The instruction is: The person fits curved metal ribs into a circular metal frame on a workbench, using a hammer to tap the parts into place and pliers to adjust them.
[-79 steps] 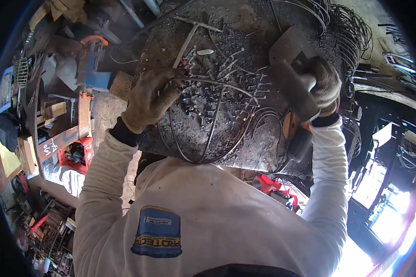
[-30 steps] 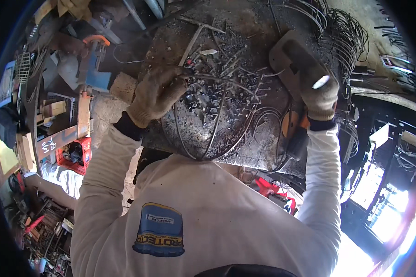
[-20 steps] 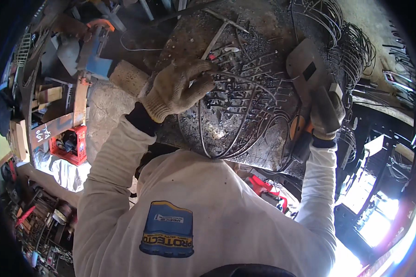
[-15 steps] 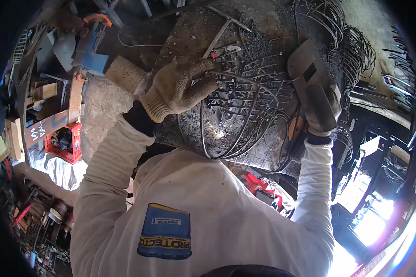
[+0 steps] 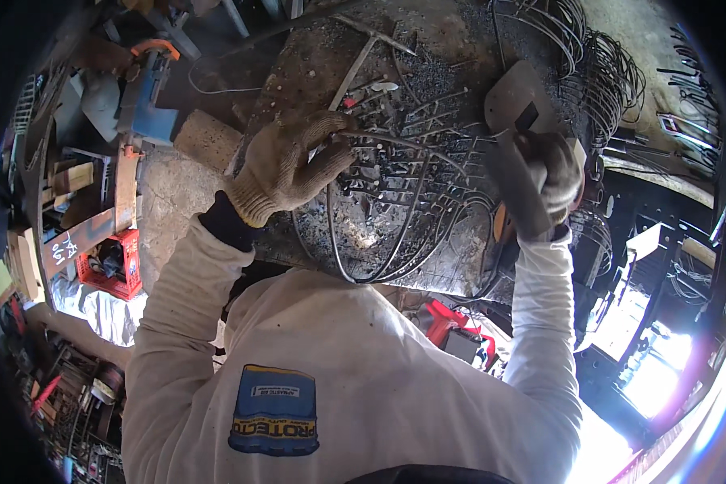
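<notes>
2 gloved hands over a dark metal worktop (image 5: 315, 64) littered with slag and short rod offcuts. Left hand (image 5: 286, 165), in a tan knit glove, presses down on a thin bent wire rod (image 5: 379, 141); fingers curl over the rod's near end, grip clenched on it as far as I can tell. From that grip the rod runs right across the worktop, then bends into long loops (image 5: 371, 258) that sweep down to the near edge, just below the left hand.

Right hand (image 5: 552, 177), in a darker worn glove, is clenched around the handle of a hand-held welding shield (image 5: 516, 105). Shield is a flat dark plate, tilted, standing up and to the left of the right grip, above the right end of the wire work. Both hands are well apart, with the rod grid (image 5: 403, 173) between them.

Right of and beyond the right grip: bundles of curved wire hoops (image 5: 613, 73) hang at the worktop's far edge. Left of the left grip: a pale wood block (image 5: 206, 137) just beside the worktop edge, further left an orange and blue power tool (image 5: 149, 85). Below-left of the left grip, down on the floor, a red crate (image 5: 109, 266). White long sleeves on both arms.
</notes>
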`<control>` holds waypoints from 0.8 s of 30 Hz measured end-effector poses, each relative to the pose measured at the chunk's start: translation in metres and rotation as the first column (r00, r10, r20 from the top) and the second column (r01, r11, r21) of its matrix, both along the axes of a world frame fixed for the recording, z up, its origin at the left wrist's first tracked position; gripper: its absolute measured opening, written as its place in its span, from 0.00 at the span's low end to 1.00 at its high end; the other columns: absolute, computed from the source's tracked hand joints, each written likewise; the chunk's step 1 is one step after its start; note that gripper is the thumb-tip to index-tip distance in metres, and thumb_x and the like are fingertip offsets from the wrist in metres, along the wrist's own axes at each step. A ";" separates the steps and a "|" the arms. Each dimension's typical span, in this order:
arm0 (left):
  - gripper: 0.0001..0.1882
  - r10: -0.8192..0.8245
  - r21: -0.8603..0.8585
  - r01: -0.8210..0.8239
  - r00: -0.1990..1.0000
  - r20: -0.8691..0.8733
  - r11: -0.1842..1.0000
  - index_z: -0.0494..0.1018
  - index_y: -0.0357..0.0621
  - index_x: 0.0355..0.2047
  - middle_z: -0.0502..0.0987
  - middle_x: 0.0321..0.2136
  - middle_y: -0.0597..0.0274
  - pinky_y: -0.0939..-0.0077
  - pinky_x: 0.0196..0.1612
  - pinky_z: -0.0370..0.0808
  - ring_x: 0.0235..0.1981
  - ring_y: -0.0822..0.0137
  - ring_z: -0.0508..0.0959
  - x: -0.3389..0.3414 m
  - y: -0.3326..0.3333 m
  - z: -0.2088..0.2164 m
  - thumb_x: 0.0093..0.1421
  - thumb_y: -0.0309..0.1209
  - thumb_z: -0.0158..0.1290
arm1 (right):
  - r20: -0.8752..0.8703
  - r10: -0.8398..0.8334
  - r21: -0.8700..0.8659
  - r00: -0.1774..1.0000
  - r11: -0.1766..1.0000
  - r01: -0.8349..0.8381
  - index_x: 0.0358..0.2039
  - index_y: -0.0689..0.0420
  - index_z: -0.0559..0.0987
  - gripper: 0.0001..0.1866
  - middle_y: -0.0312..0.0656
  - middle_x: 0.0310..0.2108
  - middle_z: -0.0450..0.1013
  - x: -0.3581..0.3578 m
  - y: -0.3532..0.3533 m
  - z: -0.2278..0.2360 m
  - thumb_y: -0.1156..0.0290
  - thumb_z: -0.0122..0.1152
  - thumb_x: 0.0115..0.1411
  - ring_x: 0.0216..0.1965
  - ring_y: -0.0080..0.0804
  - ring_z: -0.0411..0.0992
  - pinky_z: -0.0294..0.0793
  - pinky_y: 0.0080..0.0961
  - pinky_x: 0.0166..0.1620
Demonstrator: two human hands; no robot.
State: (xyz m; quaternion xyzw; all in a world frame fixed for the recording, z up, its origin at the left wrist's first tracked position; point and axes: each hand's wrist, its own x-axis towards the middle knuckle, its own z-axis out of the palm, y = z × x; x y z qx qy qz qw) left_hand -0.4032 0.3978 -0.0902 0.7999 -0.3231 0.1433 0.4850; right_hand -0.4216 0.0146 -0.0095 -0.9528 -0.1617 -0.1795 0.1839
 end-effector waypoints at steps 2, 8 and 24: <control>0.17 -0.009 0.053 0.012 0.999 -0.053 0.998 0.79 0.47 0.48 0.84 0.40 0.55 0.64 0.38 0.81 0.37 0.54 0.84 0.002 0.001 0.004 0.61 0.38 0.64 | 0.082 0.062 -0.188 0.995 0.981 -0.045 0.38 0.49 0.85 0.16 0.40 0.35 0.82 0.004 -0.002 0.002 0.63 0.75 0.47 0.35 0.43 0.80 0.79 0.38 0.39; 0.14 -0.062 0.116 0.063 0.998 -0.019 0.991 0.80 0.44 0.45 0.83 0.38 0.54 0.62 0.38 0.81 0.36 0.53 0.85 0.001 0.006 -0.001 0.62 0.38 0.62 | -0.009 -0.047 -0.246 0.999 0.968 0.044 0.43 0.56 0.84 0.19 0.47 0.38 0.83 0.019 -0.019 0.006 0.64 0.74 0.52 0.40 0.46 0.83 0.81 0.36 0.44; 0.16 0.001 0.055 -0.011 0.984 0.177 0.998 0.79 0.43 0.48 0.82 0.42 0.53 0.66 0.45 0.80 0.42 0.55 0.83 0.003 0.005 -0.025 0.61 0.33 0.65 | -0.368 -0.340 -0.327 0.866 0.919 0.222 0.49 0.49 0.83 0.21 0.53 0.45 0.82 0.110 0.031 -0.006 0.48 0.60 0.65 0.50 0.55 0.79 0.77 0.46 0.53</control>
